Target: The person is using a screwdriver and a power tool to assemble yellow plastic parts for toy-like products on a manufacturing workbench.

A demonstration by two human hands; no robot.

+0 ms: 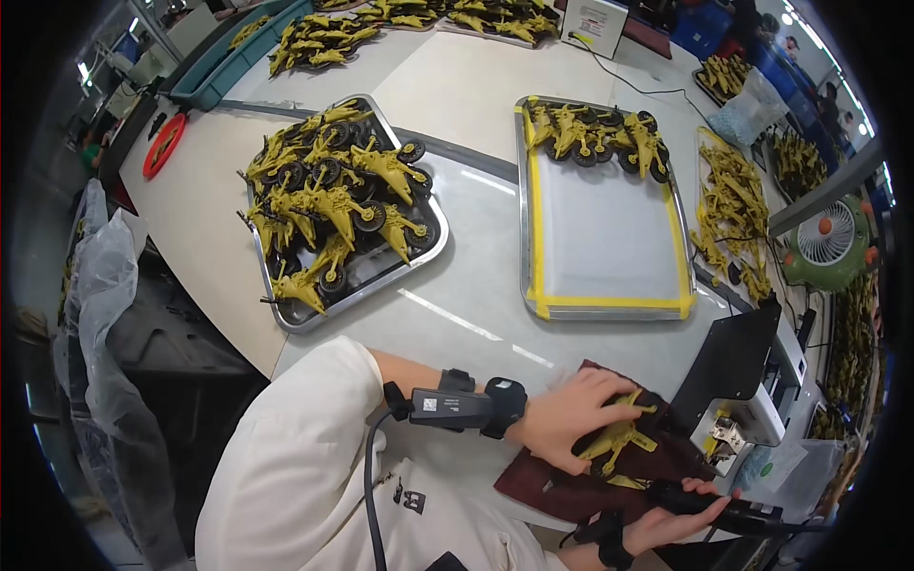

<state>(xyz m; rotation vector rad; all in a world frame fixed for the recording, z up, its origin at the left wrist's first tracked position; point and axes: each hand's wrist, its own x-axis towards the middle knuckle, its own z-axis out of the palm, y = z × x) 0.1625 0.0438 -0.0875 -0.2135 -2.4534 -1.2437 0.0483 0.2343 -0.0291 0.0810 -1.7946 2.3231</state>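
My left hand (571, 419) is closed over a yellow toy motorcycle (617, 438), pressing it down on a dark red cloth (533, 483). Part of the toy is hidden under the fingers. In my right hand (676, 519) is a black electric screwdriver (738, 519), lying nearly level with its cord trailing off to the right. Its front end points left at the lower edge of the toy. Whether the bit touches a screw is too small to tell. Right of the cloth stands a small device with a black panel (728, 360) and a metal mechanism (725, 436).
A metal tray (433, 252) heaped with yellow motorcycles (328, 195) stands ahead on the left. Further right is a yellow-taped tray (609, 238) with several motorcycles (595, 133) along its far end. A green fan (826, 238), more yellow parts (731, 195) and a teal bin (233, 57) border the table.
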